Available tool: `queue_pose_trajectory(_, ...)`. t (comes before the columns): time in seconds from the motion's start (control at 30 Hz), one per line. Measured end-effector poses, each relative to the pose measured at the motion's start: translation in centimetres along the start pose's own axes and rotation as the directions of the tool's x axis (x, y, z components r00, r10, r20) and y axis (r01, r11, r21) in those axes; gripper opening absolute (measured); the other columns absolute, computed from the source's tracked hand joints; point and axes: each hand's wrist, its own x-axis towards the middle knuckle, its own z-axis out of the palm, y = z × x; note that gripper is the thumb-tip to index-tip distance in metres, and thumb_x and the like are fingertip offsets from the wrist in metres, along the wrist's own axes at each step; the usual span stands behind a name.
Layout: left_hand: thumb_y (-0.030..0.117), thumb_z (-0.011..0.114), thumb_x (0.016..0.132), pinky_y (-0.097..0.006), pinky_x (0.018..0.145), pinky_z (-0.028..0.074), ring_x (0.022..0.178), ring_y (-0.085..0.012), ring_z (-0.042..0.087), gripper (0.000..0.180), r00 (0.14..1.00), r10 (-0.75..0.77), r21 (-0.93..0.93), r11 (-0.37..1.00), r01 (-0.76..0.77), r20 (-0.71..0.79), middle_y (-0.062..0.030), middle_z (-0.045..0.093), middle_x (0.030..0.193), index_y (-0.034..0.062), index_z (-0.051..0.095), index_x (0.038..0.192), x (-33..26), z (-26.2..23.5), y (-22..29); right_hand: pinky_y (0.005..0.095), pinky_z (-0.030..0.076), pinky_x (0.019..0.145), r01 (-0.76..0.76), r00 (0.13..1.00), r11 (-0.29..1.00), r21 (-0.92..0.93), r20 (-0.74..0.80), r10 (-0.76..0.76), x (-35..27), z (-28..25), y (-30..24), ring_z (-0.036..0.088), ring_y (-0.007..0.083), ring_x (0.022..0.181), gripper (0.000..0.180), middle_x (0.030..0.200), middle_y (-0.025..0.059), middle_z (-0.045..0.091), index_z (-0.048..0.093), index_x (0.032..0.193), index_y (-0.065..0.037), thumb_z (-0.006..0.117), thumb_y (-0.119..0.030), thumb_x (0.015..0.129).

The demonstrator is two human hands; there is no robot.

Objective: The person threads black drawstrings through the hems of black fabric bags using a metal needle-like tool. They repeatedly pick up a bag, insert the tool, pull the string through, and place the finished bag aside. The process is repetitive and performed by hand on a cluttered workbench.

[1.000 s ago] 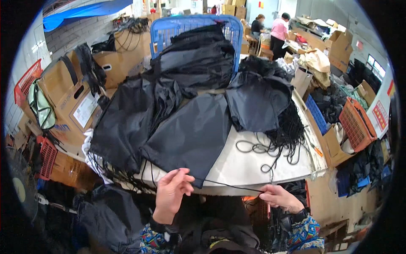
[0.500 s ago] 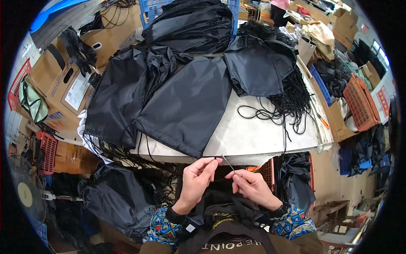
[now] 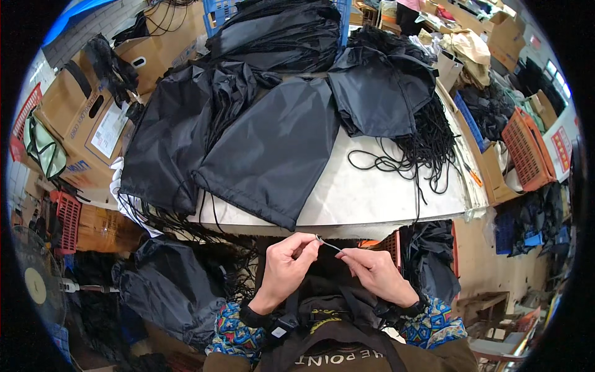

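A: Hands?
B: Both low, just below the near edge of the pale worktop [image 3: 384,192], close to the body. Left hand [image 3: 286,263], fingers [image 3: 308,243] pinched together on the end of a thin black drawstring cord [image 3: 331,246]. Right hand [image 3: 379,273], fingers [image 3: 351,254] also closed on that cord, a little further along it.

A: Cord's lie?
B: Short taut stretch between the two hands. Long axis runs from the left hand's pinch down and right to the right hand's pinch, nearly level, slightly tilted. A small pale tip shows at the left-hand end, pointing up and left toward the worktop edge. Whether the cord goes on past the right hand I cannot tell.

A: On the worktop?
B: Flat black nylon drawstring bag [image 3: 273,149] at its middle, bottom corner toward the near edge. A heap of similar black bags [image 3: 180,130] at its left side. A tangle of loose black cords [image 3: 421,149] at its right side.
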Motion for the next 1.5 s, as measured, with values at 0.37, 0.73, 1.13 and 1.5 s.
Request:
queue_pose_trajectory(0.37,0.013,0.054,0.093,-0.017,0.040,0.034,0.045,-0.0038,0.047,0.020,0.944,-0.289,-0.447,0.831,0.331,0.162,-0.0083,0.065,0.076,-0.0033,0.060,0.101,0.3,-0.7,1.0,0.0367,0.047,0.055,0.186,0.983,0.943,-0.276,0.055,-0.177,-0.1,-0.5,1.0,0.059,0.0309,0.062,0.014,0.074,0.0150,0.060,0.063,0.096,-0.001,0.060,-0.006,0.083)
queue_pose_trajectory(0.73,0.016,0.057,0.089,-0.028,0.062,0.048,0.067,-0.0104,0.059,0.019,0.965,-0.136,0.044,0.991,0.130,0.226,-0.0079,0.063,0.071,-0.0022,0.061,0.092,-0.5,5.4,-4.5,0.0475,0.040,0.090,0.328,0.938,0.739,0.588,-0.108,-0.330,-1.5,-3.4,-2.4,0.056,0.0362,0.097,0.017,0.107,0.0245,0.058,0.065,0.078,-0.002,0.058,-0.015,0.086)
queue_pose_trajectory(1.13,0.022,0.063,0.088,-0.019,0.037,0.034,0.040,-0.0064,0.044,0.027,0.847,-0.399,-0.496,0.847,0.193,-0.351,-0.0011,0.052,0.056,0.0059,0.052,0.070,2.4,0.4,-4.4,0.0200,0.029,0.045,-0.293,0.944,0.681,0.671,0.316,0.095,1.3,-4.9,-1.9,0.038,0.0061,0.048,0.023,0.068,0.0067,0.056,0.058,0.090,0.004,0.046,-0.016,0.095)
queue_pose_trajectory(1.5,0.018,0.061,0.090,-0.021,0.038,0.036,0.050,-0.0090,0.055,0.020,0.903,-0.427,-0.772,0.590,0.236,-0.050,-0.0012,0.057,0.064,0.0089,0.053,0.074,2.0,-0.5,-1.3,0.0405,0.044,0.056,0.168,0.959,0.984,-0.062,-0.218,-0.178,6.7,4.1,2.2,0.056,0.0369,0.065,0.010,0.072,0.0183,0.056,0.053,0.077,0.001,0.061,-0.005,0.076)
